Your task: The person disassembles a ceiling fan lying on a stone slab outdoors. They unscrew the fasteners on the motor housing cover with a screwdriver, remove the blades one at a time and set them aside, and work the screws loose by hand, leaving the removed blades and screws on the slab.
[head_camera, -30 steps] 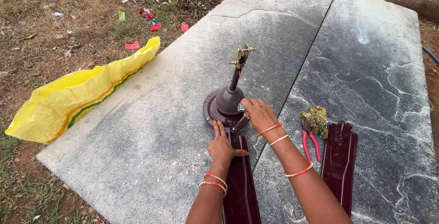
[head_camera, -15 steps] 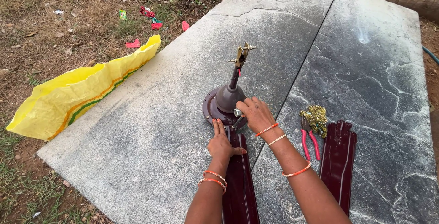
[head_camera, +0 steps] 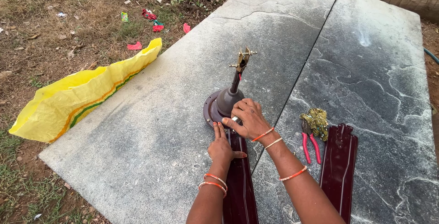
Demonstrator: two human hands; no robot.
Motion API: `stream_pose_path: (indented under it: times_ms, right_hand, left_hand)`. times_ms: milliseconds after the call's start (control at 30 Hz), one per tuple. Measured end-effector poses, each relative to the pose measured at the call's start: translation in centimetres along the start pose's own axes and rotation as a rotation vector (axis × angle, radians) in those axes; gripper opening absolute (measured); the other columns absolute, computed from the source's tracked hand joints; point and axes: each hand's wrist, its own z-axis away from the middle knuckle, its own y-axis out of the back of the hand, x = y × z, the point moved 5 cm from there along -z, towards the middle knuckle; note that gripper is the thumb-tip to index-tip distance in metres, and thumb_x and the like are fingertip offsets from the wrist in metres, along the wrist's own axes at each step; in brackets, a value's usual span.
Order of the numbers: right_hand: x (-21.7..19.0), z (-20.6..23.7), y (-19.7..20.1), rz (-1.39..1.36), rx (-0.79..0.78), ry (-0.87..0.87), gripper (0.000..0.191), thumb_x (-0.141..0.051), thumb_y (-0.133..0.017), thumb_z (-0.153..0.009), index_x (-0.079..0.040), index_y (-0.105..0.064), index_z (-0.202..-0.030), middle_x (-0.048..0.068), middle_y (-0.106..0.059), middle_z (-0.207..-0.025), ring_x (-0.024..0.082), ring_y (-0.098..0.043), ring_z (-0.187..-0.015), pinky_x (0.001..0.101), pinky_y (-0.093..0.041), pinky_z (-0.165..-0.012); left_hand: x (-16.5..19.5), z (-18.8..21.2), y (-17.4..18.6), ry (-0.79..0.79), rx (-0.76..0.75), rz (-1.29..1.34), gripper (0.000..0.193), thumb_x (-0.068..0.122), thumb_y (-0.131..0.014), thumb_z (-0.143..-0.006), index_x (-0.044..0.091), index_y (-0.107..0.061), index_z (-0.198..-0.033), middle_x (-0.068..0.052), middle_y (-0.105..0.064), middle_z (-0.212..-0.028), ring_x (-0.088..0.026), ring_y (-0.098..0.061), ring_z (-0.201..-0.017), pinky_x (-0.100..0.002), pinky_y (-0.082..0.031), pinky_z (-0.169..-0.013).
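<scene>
Your left hand point(head_camera: 222, 147) lies flat, fingers stretched out and gripping nothing, pressing on the near end of the dark maroon metal fan blade point(head_camera: 239, 185) that runs along the grey stone slab point(head_camera: 151, 114) towards you. Your right hand point(head_camera: 247, 119) curls over the rim of the round brown ceiling-fan motor housing point(head_camera: 222, 105), fingers bent around a small silvery piece at the point where blade meets housing; what that piece is, you cannot tell from here. The housing sits on the slab just beyond both hands, its brass-tipped down rod point(head_camera: 239, 66) standing upright. To your right, near the forearm, lie red-handled pliers point(head_camera: 309, 144) touching a crumpled greenish-gold bundle point(head_camera: 316, 122), and just beside them a second dark maroon fan blade point(head_camera: 339, 169). A yellow woven plastic sack point(head_camera: 82, 96) lies along the slab's left edge
</scene>
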Motion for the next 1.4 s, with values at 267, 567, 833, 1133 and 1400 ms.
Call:
stream_pose_path:
  times_ms: [267,567,833,1133,1400]
  right_hand:
    - [2.2,-0.1,-2.0,-0.103,0.208,0.084,0.017,-0.025,-0.061,-0.09,-0.011,-0.071,-0.091,0.007,-0.061,-0.122,0.031,-0.047,-0.126,0.0504,-0.034,-0.109]
    - [3.9,-0.3,-1.7,-0.158,0.101,-0.047,0.027,-0.021,-0.06,-0.076,-0.017,-0.071,-0.1,0.004,-0.059,-0.126,0.03,-0.044,-0.129,0.0532,-0.029,-0.112]
    - [3.8,0.0,-0.8,-0.189,0.075,-0.055,0.032,-0.013,-0.06,-0.071,-0.019,-0.073,-0.099,0.0,-0.065,-0.12,0.026,-0.05,-0.126,0.0497,-0.029,-0.11]
    - [2.4,-0.2,-0.1,-0.166,-0.012,-0.129,0.039,-0.004,-0.056,-0.065,-0.02,-0.073,-0.096,-0.006,-0.067,-0.112,0.019,-0.061,-0.113,0.0387,-0.038,-0.104]
    - [2.2,-0.4,-0.9,-0.271,0.142,0.014,0.091,0.0,-0.06,-0.066,-0.006,-0.027,-0.151,0.02,-0.025,-0.157,0.041,-0.021,-0.152,0.0512,-0.018,-0.125]
  left_hand:
    - [0.1,0.5,0.4,0.0,-0.006,-0.018,0.176,0.081,-0.088,-0.041,0.001,0.013,-0.161,-0.01,0.01,-0.173,-0.023,-0.074,-0.095,-0.028,-0.059,-0.065]
    - [0.2,0.6,0.6,0.026,-0.022,0.05,0.174,0.076,-0.091,-0.041,0.004,0.012,-0.162,-0.004,0.01,-0.174,-0.024,-0.075,-0.096,-0.03,-0.059,-0.066]
    - [0.0,0.5,0.5,0.008,0.004,0.105,0.174,0.072,-0.093,-0.04,0.004,0.01,-0.162,-0.003,0.009,-0.174,-0.023,-0.074,-0.1,-0.031,-0.06,-0.068]
    - [-0.1,0.3,0.3,-0.008,0.02,0.096,0.175,0.072,-0.094,-0.038,0.003,0.009,-0.162,-0.004,0.007,-0.174,-0.021,-0.074,-0.102,-0.031,-0.06,-0.07]
    - [-0.9,-0.1,0.0,-0.056,0.075,0.15,0.175,0.066,-0.098,-0.033,0.008,0.005,-0.163,-0.003,0.0,-0.173,-0.023,-0.07,-0.111,-0.034,-0.061,-0.075]
